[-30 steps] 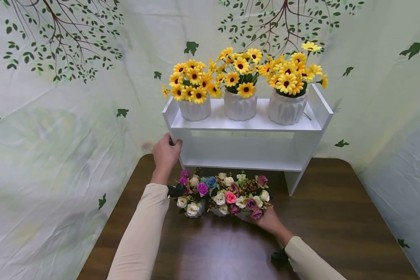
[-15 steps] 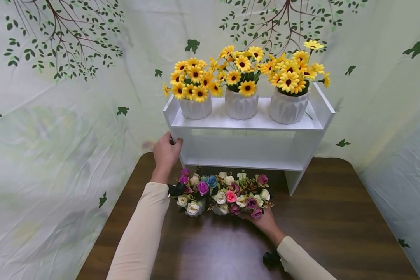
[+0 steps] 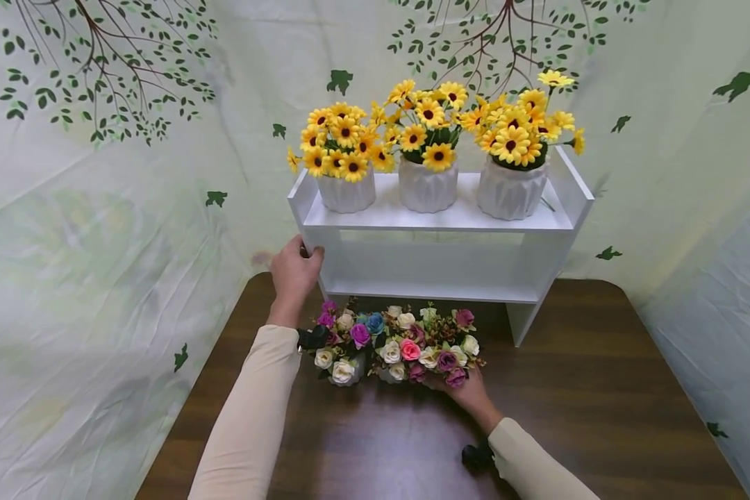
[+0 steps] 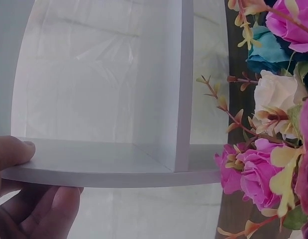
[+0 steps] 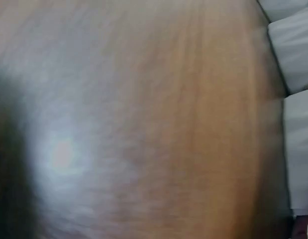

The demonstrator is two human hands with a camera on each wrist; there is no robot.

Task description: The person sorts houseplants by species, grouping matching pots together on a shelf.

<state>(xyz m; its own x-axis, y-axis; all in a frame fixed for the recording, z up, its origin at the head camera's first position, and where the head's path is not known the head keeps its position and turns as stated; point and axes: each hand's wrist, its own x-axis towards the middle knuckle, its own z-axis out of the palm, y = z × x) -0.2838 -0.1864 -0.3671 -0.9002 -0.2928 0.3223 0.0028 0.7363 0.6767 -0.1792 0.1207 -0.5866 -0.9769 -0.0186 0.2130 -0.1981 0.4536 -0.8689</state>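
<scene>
In the head view, my left hand grips the left side panel of a white shelf. The left wrist view shows the thumb on one face of that panel and the fingers on the other. My right hand holds the rightmost pot of roses low down, its fingertips hidden under the mauve and cream blooms. Two more pots of roses stand to its left: a middle one with a pink rose and a left one with purple, blue and white roses.
Three white pots of yellow daisies stand on the shelf's top board: left, middle and right. A brown wooden table bears everything. Behind hangs a leaf-printed cloth. White pot sides edge the blurred right wrist view.
My right hand has shifted slightly left and its fingers reach further across the front of the right rose pot. My left hand keeps its grip on the shelf.
</scene>
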